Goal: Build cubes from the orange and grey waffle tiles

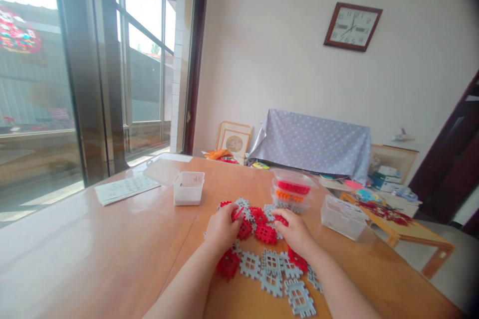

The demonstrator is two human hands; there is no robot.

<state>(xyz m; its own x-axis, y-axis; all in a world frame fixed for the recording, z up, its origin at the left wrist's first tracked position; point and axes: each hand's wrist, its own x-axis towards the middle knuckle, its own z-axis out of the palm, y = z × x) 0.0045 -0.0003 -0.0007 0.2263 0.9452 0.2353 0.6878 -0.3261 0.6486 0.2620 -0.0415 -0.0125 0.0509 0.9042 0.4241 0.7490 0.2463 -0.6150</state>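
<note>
My left hand (221, 227) is closed in a pinch on a red interlocking plastic tile, its thin edge (238, 213) showing by the thumb and fingertips. Across the pile, my right hand (296, 233) has thumb and fingers closed around another red tile (281, 220), partly hidden by the fingers. Between the hands lie more red square tiles (265, 233) mixed with grey ones. Nearer to me, several grey window-patterned tiles (272, 260) lie flat and overlapping. A red tile (228, 264) is below my left wrist, and one more (298, 259) is by my right forearm.
Stacked clear boxes (292, 190) with red, orange and grey pieces stand behind the pile. A white box (188, 189) is left of it, a clear box (343, 218) right. Paper sheets (127, 189) lie at the left of the wooden table (123, 254).
</note>
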